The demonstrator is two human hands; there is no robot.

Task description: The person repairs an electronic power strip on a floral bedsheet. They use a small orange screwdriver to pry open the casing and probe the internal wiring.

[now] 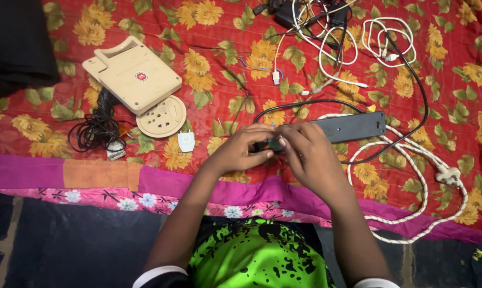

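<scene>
Both hands [275,149] pinch (fingers closed) a black power strip's [353,127] near end.

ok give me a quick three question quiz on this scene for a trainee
1. True or false: both hands meet at the near end of the black power strip.
2. Which lies nearest the round beige plate? A) white plug B) braided white cord C) tangle of white cables
3. Fill in: the beige box lies on a red cloth printed with yellow ____.

Key
1. True: the left hand and right hand pinch a small dark part there; what it is cannot be told.
2. A
3. flowers
</scene>
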